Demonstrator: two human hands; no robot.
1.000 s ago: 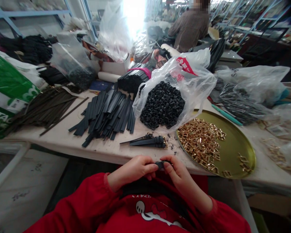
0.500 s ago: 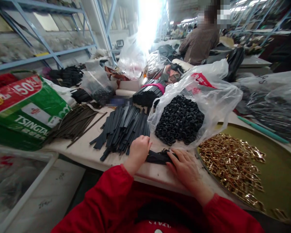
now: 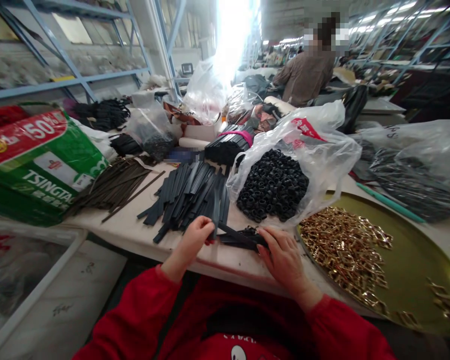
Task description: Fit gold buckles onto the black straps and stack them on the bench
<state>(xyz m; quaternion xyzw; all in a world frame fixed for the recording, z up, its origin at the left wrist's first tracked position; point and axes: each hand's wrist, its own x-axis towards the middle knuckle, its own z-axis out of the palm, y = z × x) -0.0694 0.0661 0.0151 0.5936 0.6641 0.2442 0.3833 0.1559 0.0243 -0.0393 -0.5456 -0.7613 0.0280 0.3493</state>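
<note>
My left hand [image 3: 194, 241] is closed in a pinch on a black strip [image 3: 216, 207], which stands up blurred from the fingers. It is just in front of a fanned pile of black strips [image 3: 185, 192]. My right hand [image 3: 285, 255] lies with fingers stretched over the right end of a few black strips [image 3: 238, 238] near the table's front edge. What is under its fingertips is partly hidden. Behind that hand, small black loops [image 3: 272, 185] fill an opened clear plastic bag [image 3: 328, 155]. Gold metal buckle-like pieces [image 3: 345, 250] are heaped on a round tray [image 3: 416, 260] to the right.
A green and red bag [image 3: 33, 170] stands at the left beside thin brown strips [image 3: 114, 187]. Further back are a bundle of strips with a pink band [image 3: 234, 137] and more plastic bags. A teal stick [image 3: 390, 201] lies behind the tray. Another person [image 3: 305, 72] stands in the background.
My left hand has moved left, away from my right hand, and now raises a black strip. My right hand stays over the small group of strips. The view has shifted slightly.
</note>
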